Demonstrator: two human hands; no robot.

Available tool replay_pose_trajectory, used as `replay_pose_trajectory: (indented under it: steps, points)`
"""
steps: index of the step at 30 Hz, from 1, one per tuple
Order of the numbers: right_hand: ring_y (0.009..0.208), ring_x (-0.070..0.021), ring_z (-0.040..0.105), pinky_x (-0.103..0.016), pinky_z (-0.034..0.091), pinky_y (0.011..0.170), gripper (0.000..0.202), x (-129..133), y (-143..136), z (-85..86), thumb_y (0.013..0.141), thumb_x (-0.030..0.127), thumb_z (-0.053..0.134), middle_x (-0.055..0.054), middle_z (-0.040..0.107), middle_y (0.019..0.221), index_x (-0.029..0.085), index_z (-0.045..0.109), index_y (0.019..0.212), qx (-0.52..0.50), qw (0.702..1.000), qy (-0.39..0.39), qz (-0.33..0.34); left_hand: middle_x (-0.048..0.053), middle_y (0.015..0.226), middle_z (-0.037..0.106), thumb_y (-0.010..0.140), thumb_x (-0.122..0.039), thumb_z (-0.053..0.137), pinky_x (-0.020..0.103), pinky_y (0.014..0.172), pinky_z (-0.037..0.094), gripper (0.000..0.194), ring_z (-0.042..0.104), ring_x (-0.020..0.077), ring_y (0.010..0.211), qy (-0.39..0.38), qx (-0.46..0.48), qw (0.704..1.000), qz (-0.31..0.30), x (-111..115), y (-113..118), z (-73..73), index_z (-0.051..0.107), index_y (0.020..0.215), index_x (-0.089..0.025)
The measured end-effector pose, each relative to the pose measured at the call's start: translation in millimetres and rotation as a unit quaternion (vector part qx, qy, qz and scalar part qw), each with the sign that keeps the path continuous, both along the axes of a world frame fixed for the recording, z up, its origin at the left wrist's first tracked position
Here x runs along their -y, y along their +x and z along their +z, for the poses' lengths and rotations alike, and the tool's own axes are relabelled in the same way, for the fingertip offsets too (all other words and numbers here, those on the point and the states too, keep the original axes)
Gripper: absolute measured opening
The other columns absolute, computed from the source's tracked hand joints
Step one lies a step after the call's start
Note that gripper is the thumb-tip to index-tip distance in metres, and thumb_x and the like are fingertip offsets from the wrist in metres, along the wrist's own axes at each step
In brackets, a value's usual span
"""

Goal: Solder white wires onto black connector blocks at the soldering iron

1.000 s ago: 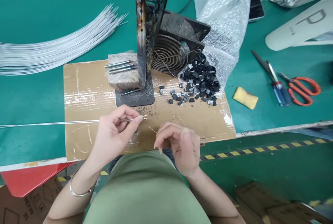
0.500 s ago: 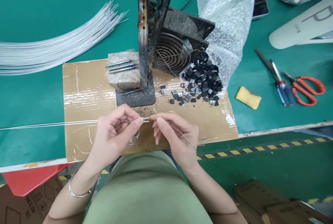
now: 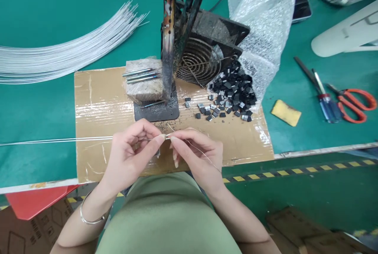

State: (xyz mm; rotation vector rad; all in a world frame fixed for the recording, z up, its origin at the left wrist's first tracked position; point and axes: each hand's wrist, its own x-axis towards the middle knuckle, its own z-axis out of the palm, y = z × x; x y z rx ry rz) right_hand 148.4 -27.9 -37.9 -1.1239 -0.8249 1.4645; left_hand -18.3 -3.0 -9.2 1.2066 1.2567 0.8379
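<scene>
Two long white wires run in from the left edge over the cardboard, and my left hand pinches them near their ends. Just right of it, my right hand is closed at the wire tips, fingertips nearly touching the left ones. A thin silvery strand passes through my right hand and trails over it toward the wrist. The exact contact at the fingertips is too small to make out. A small dark piece shows beneath my left fingers.
Behind the hands stand a metal-tube fixture, a wrapped block with metal rods and a dusty fan. Black parts are heaped right. Farther right lie a yellow sponge, a screwdriver and orange-handled scissors. White wires lie back left.
The view has shifted slightly, so the bench things appear farther right. My right thumb has moved left, closer to my left fingertips, and the strand's free end has shifted left.
</scene>
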Motion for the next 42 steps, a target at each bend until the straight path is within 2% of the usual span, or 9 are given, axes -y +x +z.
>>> replay_pose_trajectory:
  steps: [7, 11, 22, 29, 36, 42]
  points:
    - [0.052, -0.0089, 0.061, -0.021, 0.053, 0.046, 0.011, 0.2, 2.1, -1.7, 0.093, 0.032, 0.076, 0.001, 0.069, 0.073, 0.023, 0.083, 0.092, 0.009, 1.000, -0.012, 0.008, -0.003, 0.064, 0.060, 0.093, -0.022, 0.072, 0.020, 0.050, 0.034, 0.015, 0.048, 0.0078, 0.055, -0.009, -0.018, 1.000, 0.014, 0.3, 3.6, 2.7, 0.066, 0.079, -0.018]
    - [0.053, -0.0086, 0.061, -0.020, 0.055, 0.046, 0.012, -0.1, 1.8, -3.0, 0.094, 0.033, 0.075, 0.000, 0.072, 0.078, 0.026, 0.084, 0.098, -0.030, 0.999, -0.028, 0.020, -0.003, 0.065, 0.058, 0.093, -0.022, 0.071, 0.020, 0.049, 0.033, 0.015, 0.046, 0.0076, 0.055, -0.013, -0.013, 1.000, 0.018, -0.1, 3.9, 3.1, 0.066, 0.080, -0.018]
    - [0.047, -0.0085, 0.058, -0.020, 0.052, 0.041, 0.010, 0.6, -0.3, -9.1, 0.089, 0.033, 0.081, 0.002, 0.071, 0.069, 0.025, 0.084, 0.094, -0.087, 0.993, -0.073, 0.025, -0.001, 0.066, 0.061, 0.093, -0.024, 0.071, 0.022, 0.050, 0.033, 0.013, 0.048, 0.0094, 0.057, -0.007, -0.018, 1.000, 0.013, 4.2, 4.3, 2.1, 0.066, 0.082, -0.018]
    - [0.043, -0.0070, 0.055, -0.018, 0.048, 0.039, 0.010, -0.3, 1.1, -8.4, 0.088, 0.034, 0.082, 0.003, 0.068, 0.063, 0.024, 0.083, 0.090, -0.104, 0.990, -0.091, 0.029, -0.001, 0.066, 0.061, 0.094, -0.025, 0.071, 0.024, 0.051, 0.032, 0.014, 0.049, 0.0096, 0.057, -0.001, -0.033, 0.999, 0.011, 5.4, 6.5, 1.6, 0.066, 0.082, -0.019]
    - [0.040, -0.0073, 0.053, -0.018, 0.042, 0.035, 0.013, -5.3, 2.7, -3.7, 0.082, 0.034, 0.085, 0.003, 0.068, 0.061, 0.022, 0.081, 0.082, -0.130, 0.984, -0.117, 0.028, 0.000, 0.069, 0.063, 0.095, -0.025, 0.070, 0.025, 0.053, 0.035, 0.013, 0.052, 0.0107, 0.060, 0.009, -0.046, 0.999, 0.005, 7.0, 3.7, -1.3, 0.067, 0.083, -0.020]
    - [0.039, -0.0060, 0.050, -0.017, 0.042, 0.033, 0.010, -10.4, 7.8, 0.8, 0.082, 0.030, 0.083, 0.004, 0.065, 0.060, 0.020, 0.082, 0.080, -0.154, 0.976, -0.139, 0.072, 0.000, 0.067, 0.061, 0.093, -0.026, 0.071, 0.025, 0.052, 0.035, 0.016, 0.052, 0.0117, 0.059, -0.008, -0.051, 0.999, -0.006, 6.2, 1.3, 2.0, 0.067, 0.079, -0.020]
